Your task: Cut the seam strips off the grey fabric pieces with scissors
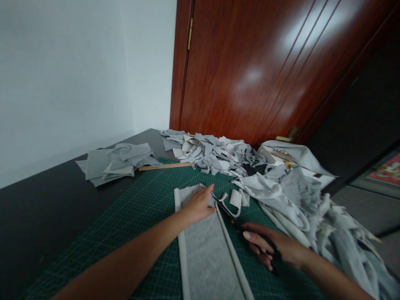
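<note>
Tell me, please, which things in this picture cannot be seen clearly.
- Scissors, head view: the handles are hidden inside the right hand.
- Grey fabric panel, head view: its near end is cut off by the bottom edge.
- Wooden ruler, head view: its far end is covered by the scrap heap.
- Box, head view: contents too small, draped by cloth.

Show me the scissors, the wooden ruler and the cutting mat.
scissors (pixel 229 214): head view, on the blades.
wooden ruler (pixel 164 166): head view, mid-length.
cutting mat (pixel 140 208): head view, bare green grid.
</note>
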{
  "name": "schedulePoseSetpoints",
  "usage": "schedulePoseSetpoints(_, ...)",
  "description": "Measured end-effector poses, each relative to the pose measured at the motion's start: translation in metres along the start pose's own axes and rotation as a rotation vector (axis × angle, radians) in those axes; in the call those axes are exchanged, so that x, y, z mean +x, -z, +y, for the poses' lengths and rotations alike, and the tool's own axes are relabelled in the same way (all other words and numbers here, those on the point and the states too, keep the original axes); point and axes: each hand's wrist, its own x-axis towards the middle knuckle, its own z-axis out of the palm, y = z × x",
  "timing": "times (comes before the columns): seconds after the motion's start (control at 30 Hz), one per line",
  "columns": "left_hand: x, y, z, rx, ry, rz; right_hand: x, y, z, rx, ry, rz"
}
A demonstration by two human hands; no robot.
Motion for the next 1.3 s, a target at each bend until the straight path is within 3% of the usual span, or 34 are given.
schedulePoseSetpoints(0.3, -0.001, 0.002, 0.002, -0.014, 0.033, 0.001, 0.001, -0.01, -0.001, 0.037, -0.014, 0.054)
schedulePoseSetpoints(0.47, -0.009, 0.008, 0.011, 0.229, 0.081, 0.1, 0.001, -0.006, 0.006, 0.111, -0.003, 0.055)
schedulePoseSetpoints(0.63, -0.027, 0.01, 0.027, 0.479, 0.049, 0.02, 0.004, -0.003, 0.008, 0.191, 0.001, 0.033)
schedulePoseSetpoints(0.87, -0.069, 0.01, 0.039, 0.414, -0.021, -0.13, 0.023, 0.008, 0.013, 0.368, 0.058, -0.063)
schedulePoseSetpoints(1.0, -0.069, 0.025, 0.023, 0.327, -0.129, -0.236, 0.031, 0.015, 0.021, 0.493, 0.104, -0.13)
schedulePoseSetpoints(1.17, -0.031, 0.051, -0.021, 0.372, -0.284, -0.309, 0.024, 0.021, 0.027, 0.542, 0.113, -0.128)
schedulePoseSetpoints(1.23, -0.015, 0.062, -0.036, 0.479, -0.3, -0.269, 0.018, 0.022, 0.027, 0.527, 0.11, -0.109)
schedulePoseSetpoints(1.3, -0.003, 0.073, -0.047, 0.587, -0.198, -0.139, 0.014, 0.021, 0.026, 0.504, 0.113, -0.091)
